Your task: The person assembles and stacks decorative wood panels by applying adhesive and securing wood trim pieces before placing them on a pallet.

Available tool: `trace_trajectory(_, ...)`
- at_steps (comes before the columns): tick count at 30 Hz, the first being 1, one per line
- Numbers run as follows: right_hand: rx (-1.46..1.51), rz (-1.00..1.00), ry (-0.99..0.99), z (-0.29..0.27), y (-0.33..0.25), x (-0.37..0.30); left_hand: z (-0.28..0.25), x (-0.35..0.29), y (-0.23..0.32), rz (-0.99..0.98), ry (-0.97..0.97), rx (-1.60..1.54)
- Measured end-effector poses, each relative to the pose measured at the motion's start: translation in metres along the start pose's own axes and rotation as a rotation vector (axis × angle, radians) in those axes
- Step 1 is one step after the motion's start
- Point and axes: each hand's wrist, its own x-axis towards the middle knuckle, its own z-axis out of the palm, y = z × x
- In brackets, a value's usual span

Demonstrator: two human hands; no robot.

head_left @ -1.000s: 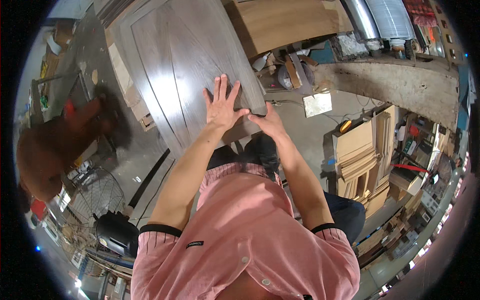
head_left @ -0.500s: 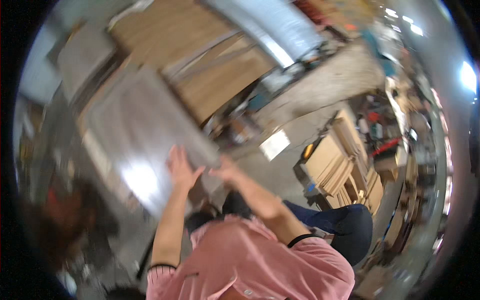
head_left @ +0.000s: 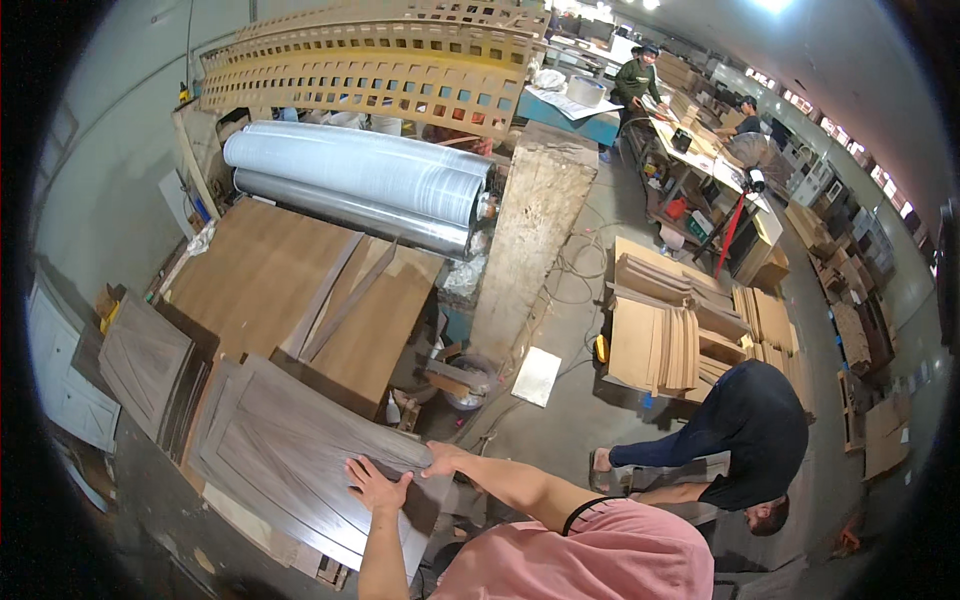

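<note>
Fingers [head_left: 367, 469] spread, unclenched, my left hand [head_left: 381, 491] lay on one grey panel [head_left: 270, 425]; my right hand [head_left: 441, 458] touched its edge, whether gripping I couldn't tell. Two rolls [head_left: 350, 175] lay beyond.

Ceiling lamp [head_left: 772, 4] glares; sheen brightens the panel [head_left: 290, 445].

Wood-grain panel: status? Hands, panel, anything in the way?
Left hand spread on the wood-grain panel; right hand at its edge, grip unclear. Panel lies beside a brown board. Bent-over co-worker at right, apart from panel.
</note>
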Motion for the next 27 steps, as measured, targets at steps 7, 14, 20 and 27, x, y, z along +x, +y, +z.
trace_trajectory(7, -0.041, -0.028, 0.022, -0.004, -0.007, -0.004, -0.010, -0.002, 0.004, -0.019, -0.061, 0.042)
trace_trajectory(14, -0.047, -0.014, -0.020, -0.006, -0.007, 0.003, -0.010, 0.003, 0.004, -0.029, -0.102, 0.047)
trace_trajectory(20, -0.082, -0.015, -0.019, -0.007, -0.001, 0.008, -0.013, 0.003, 0.009, -0.027, -0.098, 0.020)
trace_trajectory(27, -0.097, -0.019, -0.029, -0.007, -0.003, 0.003, -0.016, -0.004, 0.012, -0.033, -0.081, 0.009)
